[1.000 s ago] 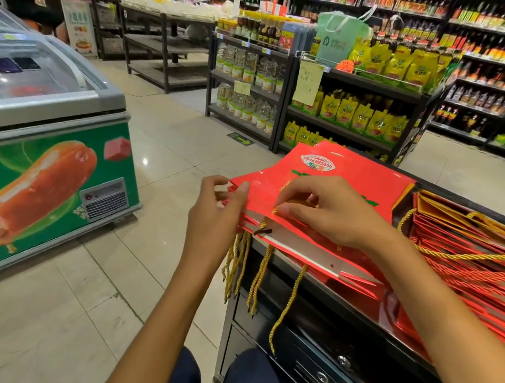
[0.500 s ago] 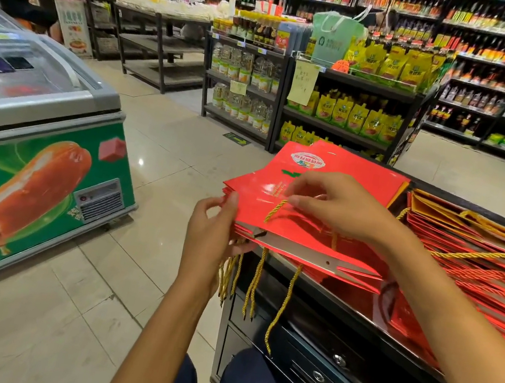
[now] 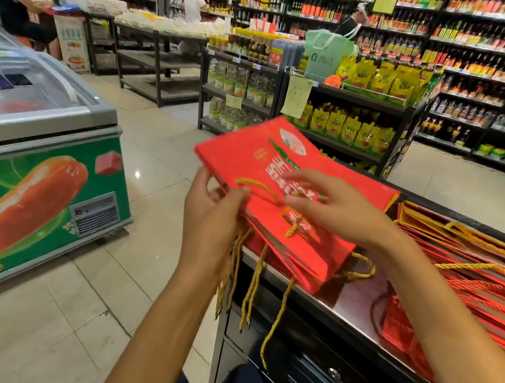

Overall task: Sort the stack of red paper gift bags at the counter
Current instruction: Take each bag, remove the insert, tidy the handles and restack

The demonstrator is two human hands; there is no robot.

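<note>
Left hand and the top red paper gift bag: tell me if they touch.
Touching. The head view shows the left hand pinching the top red paper gift bag at its near-left edge.

Glossy red paper gift bags (image 3: 287, 177) with twisted gold cord handles (image 3: 253, 286), shiny dark polished counter (image 3: 355, 310) top mirroring the red, black drawer fronts with round metal knobs (image 3: 334, 373), smooth glazed floor tiles (image 3: 116, 268), freezer (image 3: 35, 132) with glass lid, brushed metal rim.

Dark worktop (image 3: 354, 314) at lower right, carrying a stack of red gift bags (image 3: 285, 244) and another spread pile (image 3: 491, 284) at right.
</note>
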